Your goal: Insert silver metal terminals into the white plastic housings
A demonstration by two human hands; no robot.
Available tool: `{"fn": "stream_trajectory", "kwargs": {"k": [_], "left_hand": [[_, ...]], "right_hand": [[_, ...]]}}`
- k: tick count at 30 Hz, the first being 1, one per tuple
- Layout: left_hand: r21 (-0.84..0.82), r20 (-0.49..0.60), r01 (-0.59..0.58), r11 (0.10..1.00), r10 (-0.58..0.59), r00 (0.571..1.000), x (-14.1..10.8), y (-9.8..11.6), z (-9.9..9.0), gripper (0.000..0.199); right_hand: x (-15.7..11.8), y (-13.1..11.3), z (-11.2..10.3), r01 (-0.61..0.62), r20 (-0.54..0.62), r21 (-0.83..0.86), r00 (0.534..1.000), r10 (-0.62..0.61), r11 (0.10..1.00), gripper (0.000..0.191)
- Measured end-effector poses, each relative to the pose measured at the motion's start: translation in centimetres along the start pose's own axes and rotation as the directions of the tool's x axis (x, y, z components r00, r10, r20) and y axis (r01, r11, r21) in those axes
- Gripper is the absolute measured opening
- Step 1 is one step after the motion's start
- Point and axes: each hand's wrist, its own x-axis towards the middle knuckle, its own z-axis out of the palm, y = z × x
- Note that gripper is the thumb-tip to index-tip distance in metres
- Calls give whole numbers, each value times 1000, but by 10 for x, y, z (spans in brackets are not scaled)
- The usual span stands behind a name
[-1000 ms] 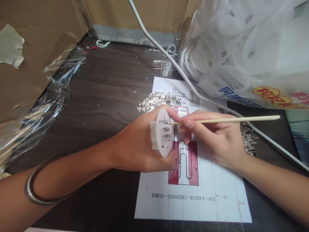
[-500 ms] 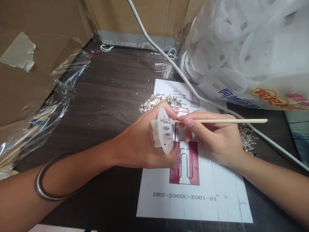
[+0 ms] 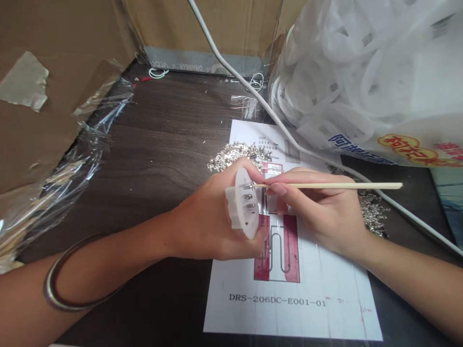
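My left hand point(image 3: 213, 217) is closed around a white plastic oval part point(image 3: 246, 224) with a row of slots, several holding small metal pieces. My right hand point(image 3: 320, 207) pinches a thin wooden stick point(image 3: 347, 185), held nearly level. The stick's pointed tip is at the upper slots of the white part; whether it touches the metal there I cannot tell. Behind my left hand lies a pile of small silvery metal clips point(image 3: 235, 155). A second heap of metal pieces point(image 3: 372, 212) sits beyond my right wrist. Both hands are above a printed sheet point(image 3: 249, 318) with a red-marked drawing.
A large clear bag point(image 3: 361, 120) full of white plastic parts stands at the right back. A white cable point(image 3: 231, 67) runs diagonally across the table point(image 3: 159, 125). Cardboard point(image 3: 65, 29) and clear plastic wrap point(image 3: 101, 125) border the left side; a carton point(image 3: 213, 29) stands behind.
The stick's tip stays at the upper slots of the white part. Both hands appear slightly lower in view, along with the sheet, as the camera shifts a little.
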Motion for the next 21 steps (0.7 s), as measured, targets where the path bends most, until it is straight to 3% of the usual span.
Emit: {"fn": "stream_trajectory", "kwargs": {"k": [5,8,13,21], "left_hand": [[65,-23,-12,998,13,1000,-3,-3,0,42],[98,-13,-27,995,29,1000,-3,-5,0,41],[116,17,-32,993,30,999,-2,-6,-1,38],[72,13,12,997,-13,1000,-1,-3,-1,40]], "right_hand": [[0,-1,3,-97,-79,44,992,101,994,3],[0,-3,4,-107,-123,-43,987,101,993,11],[0,-4,3,-34,-75,-142,997,24,989,22],[1,-4,0,-81,26,-60,996,82,995,24]]}}
